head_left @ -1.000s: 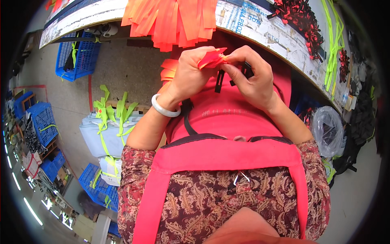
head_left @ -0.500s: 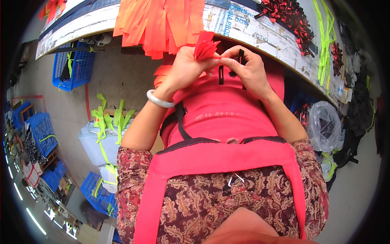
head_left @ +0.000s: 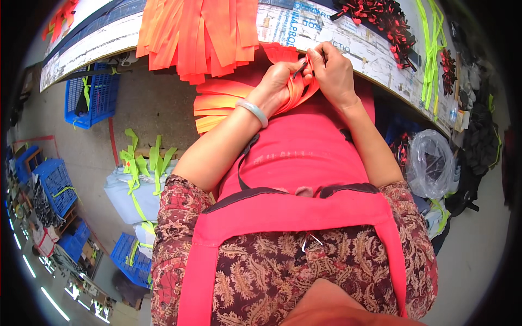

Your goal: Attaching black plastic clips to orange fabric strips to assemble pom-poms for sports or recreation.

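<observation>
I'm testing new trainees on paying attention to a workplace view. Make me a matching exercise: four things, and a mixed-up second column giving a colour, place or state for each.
Things:
1. Gathered strips
2. Bracelet
3. Plastic bag
4. Long ribbons on the right part of the table

Descriptions:
A. Yellow-green
B. Clear and see-through
C. Orange, held by the left hand and right hand
D. Pale, around the left wrist

Right pairs: 1-C, 2-D, 3-B, 4-A
</observation>
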`<action>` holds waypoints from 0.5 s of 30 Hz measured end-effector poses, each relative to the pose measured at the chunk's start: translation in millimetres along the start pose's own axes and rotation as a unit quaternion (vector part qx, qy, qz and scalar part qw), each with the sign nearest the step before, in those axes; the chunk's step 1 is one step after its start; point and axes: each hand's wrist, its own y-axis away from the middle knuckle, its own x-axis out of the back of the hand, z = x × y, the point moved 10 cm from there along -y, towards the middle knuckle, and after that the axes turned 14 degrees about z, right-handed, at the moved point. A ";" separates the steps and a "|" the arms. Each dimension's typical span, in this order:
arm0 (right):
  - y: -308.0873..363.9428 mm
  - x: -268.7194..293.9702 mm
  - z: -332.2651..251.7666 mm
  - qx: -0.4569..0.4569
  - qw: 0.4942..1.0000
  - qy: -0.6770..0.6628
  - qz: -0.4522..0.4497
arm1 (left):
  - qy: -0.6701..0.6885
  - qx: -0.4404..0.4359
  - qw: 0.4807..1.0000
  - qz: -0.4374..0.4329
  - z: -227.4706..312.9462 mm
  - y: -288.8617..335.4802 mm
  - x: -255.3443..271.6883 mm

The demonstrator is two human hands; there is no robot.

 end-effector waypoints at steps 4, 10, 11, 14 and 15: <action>-0.2 -3.0 -7.6 0.030 0.998 0.053 0.018 | 0.010 -0.001 1.000 -0.018 1.8 0.4 -9.1; -10.6 2.7 -0.2 0.039 0.999 0.003 0.032 | -0.078 -0.090 0.992 0.049 18.5 13.0 -7.7; -11.5 10.3 9.1 0.005 0.997 -0.067 0.035 | -0.150 -0.138 0.978 0.036 25.0 23.0 -13.0; -0.2 21.5 25.4 -0.171 0.964 -0.199 -0.043 | -0.291 -0.294 0.908 0.070 53.8 65.5 -33.6; 8.9 20.0 19.0 -0.200 0.953 -0.212 -0.081 | -0.292 -0.299 0.906 0.069 52.7 71.8 -34.0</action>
